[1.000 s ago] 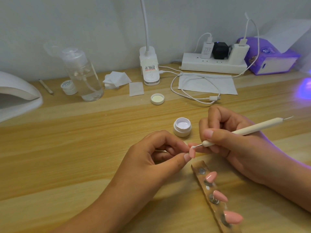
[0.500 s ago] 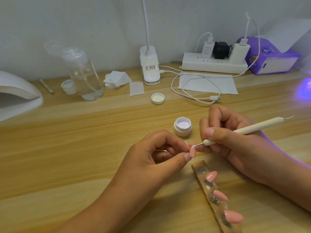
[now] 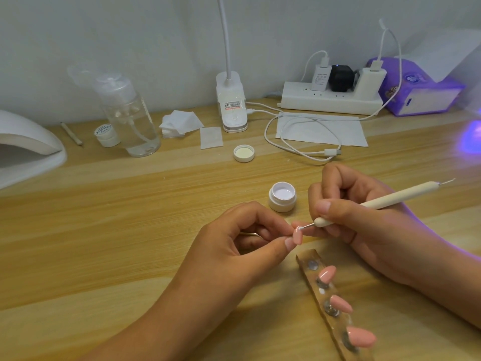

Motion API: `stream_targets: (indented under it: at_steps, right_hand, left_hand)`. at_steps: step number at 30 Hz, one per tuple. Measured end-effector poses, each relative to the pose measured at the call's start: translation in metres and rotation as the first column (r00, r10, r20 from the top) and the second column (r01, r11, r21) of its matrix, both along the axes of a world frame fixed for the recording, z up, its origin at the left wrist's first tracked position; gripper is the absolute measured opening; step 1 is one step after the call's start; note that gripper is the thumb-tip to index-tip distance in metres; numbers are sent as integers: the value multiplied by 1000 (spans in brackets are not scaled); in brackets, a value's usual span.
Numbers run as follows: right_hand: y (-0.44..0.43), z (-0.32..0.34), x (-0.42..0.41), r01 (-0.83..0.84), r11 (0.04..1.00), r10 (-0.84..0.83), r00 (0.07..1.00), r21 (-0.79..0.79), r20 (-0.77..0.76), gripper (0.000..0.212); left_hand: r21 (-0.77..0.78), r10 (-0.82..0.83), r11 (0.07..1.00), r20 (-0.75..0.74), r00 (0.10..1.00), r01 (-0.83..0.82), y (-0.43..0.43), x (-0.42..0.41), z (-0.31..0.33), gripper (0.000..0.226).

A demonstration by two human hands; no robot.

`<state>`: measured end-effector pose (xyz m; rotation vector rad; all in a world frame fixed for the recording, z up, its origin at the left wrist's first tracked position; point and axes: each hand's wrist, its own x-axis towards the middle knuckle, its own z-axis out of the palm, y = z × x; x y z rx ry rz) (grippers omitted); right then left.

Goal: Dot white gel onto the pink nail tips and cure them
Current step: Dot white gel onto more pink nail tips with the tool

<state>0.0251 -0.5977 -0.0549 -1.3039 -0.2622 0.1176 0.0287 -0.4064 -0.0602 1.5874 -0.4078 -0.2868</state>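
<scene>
My left hand (image 3: 234,243) pinches a pink nail tip (image 3: 297,236) between thumb and fingers just above the desk. My right hand (image 3: 364,225) grips a cream dotting pen (image 3: 385,200) like a pencil, and its metal point touches the top of that tip, where a small white dot shows. An open pot of white gel (image 3: 282,197) stands just behind the hands. Three more pink tips (image 3: 341,303) sit on a clear holder strip (image 3: 307,259) at the lower right. The white curing lamp (image 3: 23,149) is at the far left edge.
The pot's lid (image 3: 244,153) lies further back. A clear pump bottle (image 3: 130,118), a small closed jar (image 3: 105,135), wipes (image 3: 182,122), a desk lamp base (image 3: 233,108), a power strip (image 3: 330,100) with cables and a purple tissue pack (image 3: 416,92) line the wall.
The pen's point has shifted slightly on the held tip; both hands stay almost where they were.
</scene>
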Motion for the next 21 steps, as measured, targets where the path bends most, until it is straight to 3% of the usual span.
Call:
stream_targets:
  at_steps: [6,9,15,21]
  right_hand:
    - [1,0,1,19,998,-18,1000,53,-21,17]
    - [0,0,3,142,988,-144,989,63,22,21]
    - [-20,9,15,307,942,-285,944,-131,166,29]
    - [-14,-2,17,410,821,-261,888,-397,379,10]
  left_hand:
    - [11,1,1000,7,1000,-1,1,0,-1,11]
    - [29,-6,1000,29,1000,5,1,0,-1,11]
    - [28,-29,999,48,998,27,2,1,-1,18]
    - [41,-23,999,48,999,21,2,1,-1,12]
